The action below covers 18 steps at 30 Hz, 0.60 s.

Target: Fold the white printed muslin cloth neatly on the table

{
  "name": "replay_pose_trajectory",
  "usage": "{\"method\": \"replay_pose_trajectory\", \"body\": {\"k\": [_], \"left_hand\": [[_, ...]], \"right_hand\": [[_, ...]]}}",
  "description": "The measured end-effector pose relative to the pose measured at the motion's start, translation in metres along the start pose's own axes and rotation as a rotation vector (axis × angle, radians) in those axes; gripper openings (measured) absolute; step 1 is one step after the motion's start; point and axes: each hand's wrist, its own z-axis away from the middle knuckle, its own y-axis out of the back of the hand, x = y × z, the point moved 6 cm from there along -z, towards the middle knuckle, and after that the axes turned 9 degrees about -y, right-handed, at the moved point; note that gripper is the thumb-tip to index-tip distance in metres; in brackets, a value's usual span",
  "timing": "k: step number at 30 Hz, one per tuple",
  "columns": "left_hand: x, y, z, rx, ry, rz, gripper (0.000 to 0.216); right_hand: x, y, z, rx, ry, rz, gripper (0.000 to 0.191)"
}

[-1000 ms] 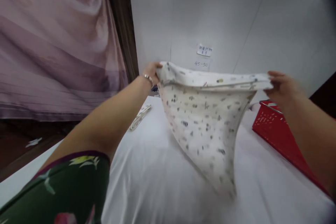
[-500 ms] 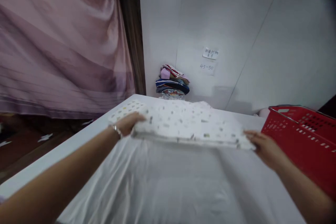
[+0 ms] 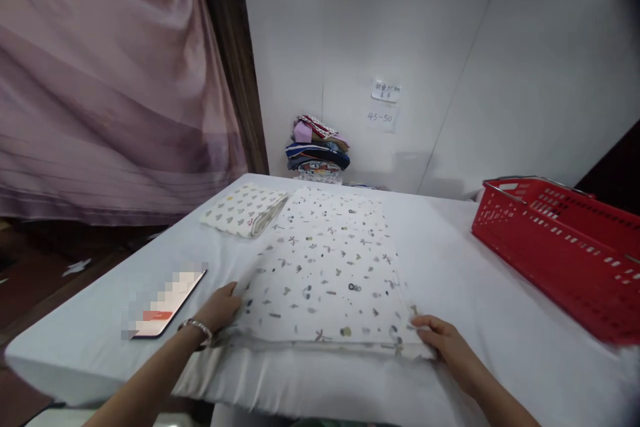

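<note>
A white cloth (image 3: 325, 273) printed with small grey and brown motifs lies spread on the white-covered table, its near edge folded in layers. My left hand (image 3: 220, 309) is closed on its near left corner, with a silver bracelet on the wrist. At the near right corner, my right hand (image 3: 440, 340) pinches the cloth's edge between thumb and fingers. Just beyond my left hand, a folded cloth with grey hearts (image 3: 245, 209) rests beside the far left part of the spread cloth.
A phone (image 3: 167, 303) lies on the table (image 3: 440, 247) left of my left hand. On the right stands a red plastic basket (image 3: 550, 240). Folded textiles (image 3: 319, 150) are stacked by the far wall, below paper signs (image 3: 384, 107). A pink curtain (image 3: 110, 80) hangs at left.
Both hands have drawn the near edge of the printed cloth toward me and lowered it, so more of it lies flat. The view has shifted, and the phone now shows.
</note>
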Motion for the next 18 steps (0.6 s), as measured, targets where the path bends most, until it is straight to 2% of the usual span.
{"method": "replay_pose_trajectory", "body": {"k": [2, 4, 5, 6, 8, 12, 15, 18], "left_hand": [[0.010, 0.005, 0.005, 0.067, -0.025, -0.266, 0.042], [0.037, -0.001, 0.013, 0.162, -0.126, -0.434, 0.050], [0.056, -0.010, 0.019, 0.191, -0.221, -0.452, 0.051], [0.078, -0.024, 0.025, 0.193, -0.330, -0.421, 0.050], [0.121, -0.066, 0.042, 0.088, -0.524, -0.260, 0.044], [0.206, -0.160, 0.085, -0.200, -0.924, -0.084, 0.028], [0.245, -0.208, 0.105, -0.288, -1.043, -0.105, 0.031], [0.262, -0.238, 0.107, -0.323, -1.055, -0.154, 0.034]], "right_hand": [[0.005, -0.005, 0.005, -0.008, -0.013, -0.034, 0.027], [0.008, -0.008, 0.009, 0.004, -0.035, -0.099, 0.041], [0.007, -0.008, 0.011, 0.009, -0.041, -0.137, 0.050], [0.007, -0.009, 0.012, 0.010, -0.042, -0.179, 0.057], [0.005, -0.008, 0.014, 0.005, -0.035, -0.274, 0.065], [0.009, -0.006, 0.019, 0.013, -0.036, -0.444, 0.056], [0.014, -0.006, 0.027, -0.025, -0.017, -0.537, 0.044], [0.017, -0.005, 0.034, -0.041, 0.000, -0.591, 0.040]]}}
